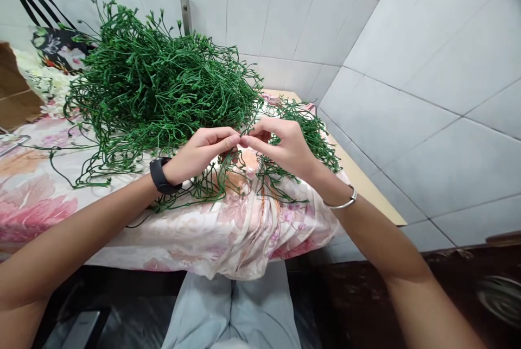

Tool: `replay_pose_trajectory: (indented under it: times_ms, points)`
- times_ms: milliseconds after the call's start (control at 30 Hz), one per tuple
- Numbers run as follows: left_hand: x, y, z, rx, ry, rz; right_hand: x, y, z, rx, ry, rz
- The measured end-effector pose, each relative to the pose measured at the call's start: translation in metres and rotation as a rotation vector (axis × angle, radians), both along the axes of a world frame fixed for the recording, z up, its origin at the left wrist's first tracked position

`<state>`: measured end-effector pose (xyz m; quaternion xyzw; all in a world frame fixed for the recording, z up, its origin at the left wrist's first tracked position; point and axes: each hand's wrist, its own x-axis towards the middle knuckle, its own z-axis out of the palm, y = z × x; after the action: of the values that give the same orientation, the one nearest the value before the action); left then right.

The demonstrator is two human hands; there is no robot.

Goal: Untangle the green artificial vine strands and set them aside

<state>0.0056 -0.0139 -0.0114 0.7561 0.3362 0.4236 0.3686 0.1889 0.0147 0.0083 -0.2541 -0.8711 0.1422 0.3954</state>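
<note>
pinching so thin a green sprig (245, 131) between the fingertips of both hands, we judge it could slip or snap if we tug too hard, and its trailing strands on the floral cloth (40, 197) could snag the heap of green stems (163, 88) just behind and drag some over the front edge. our left hand (199, 153) and right hand (285, 148) meet tip to tip above the cloth, both closed on the sprig, wrists lifted, forearms angling in from either side.

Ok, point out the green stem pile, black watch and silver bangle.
green stem pile (158, 83), head view, middle of the heap.
black watch (161, 175), head view, band on left wrist.
silver bangle (344, 205), head view, its lower curve.
</note>
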Motion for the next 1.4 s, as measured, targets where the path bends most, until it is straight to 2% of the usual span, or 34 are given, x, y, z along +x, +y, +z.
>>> replay_pose_trajectory:
  times_ms: [67,133,267,333,567,700,800,900,1000,1100,1200,1300,1400]
  points:
    - [0.001,0.0,-0.001,-0.004,0.009,-0.012,-0.001,0.0,-0.003,0.029,0.059,-0.044]
    - [0.001,0.001,-0.002,0.018,-0.004,0.033,0.0,-0.001,-0.002,0.066,0.142,-0.11]
    - [-0.001,0.002,-0.002,0.251,0.089,0.246,0.0,-0.007,0.004,0.078,0.263,-0.149]
    - [-0.002,0.002,-0.001,0.329,0.101,0.283,0.0,-0.009,0.005,0.07,0.273,-0.126]
    - [-0.004,0.001,0.0,0.296,0.048,0.241,-0.001,-0.004,0.0,-0.072,0.08,0.027]
    - [-0.004,0.002,-0.001,0.309,0.086,0.185,-0.001,-0.004,0.001,-0.096,0.056,0.043]
    - [-0.003,0.001,-0.001,0.366,0.137,0.245,0.0,-0.005,0.003,-0.102,0.062,0.041]
    - [-0.003,0.0,0.0,0.475,0.214,0.383,0.001,-0.005,0.004,-0.088,-0.015,0.063]
    - [-0.004,-0.001,0.0,0.524,0.31,0.413,0.003,-0.003,0.005,0.056,-0.136,0.03]
    - [-0.002,-0.001,0.001,0.48,0.368,0.285,0.005,-0.001,0.005,0.344,-0.272,-0.13]
    - [0.001,-0.003,0.002,0.412,0.311,0.259,0.003,-0.001,0.003,0.561,-0.363,-0.286]
    - [0.004,-0.004,0.005,0.342,0.202,0.273,-0.002,-0.003,0.003,0.655,-0.378,-0.391]
    - [0.007,-0.006,0.008,0.279,0.083,0.251,-0.007,-0.006,0.004,0.675,-0.355,-0.471]
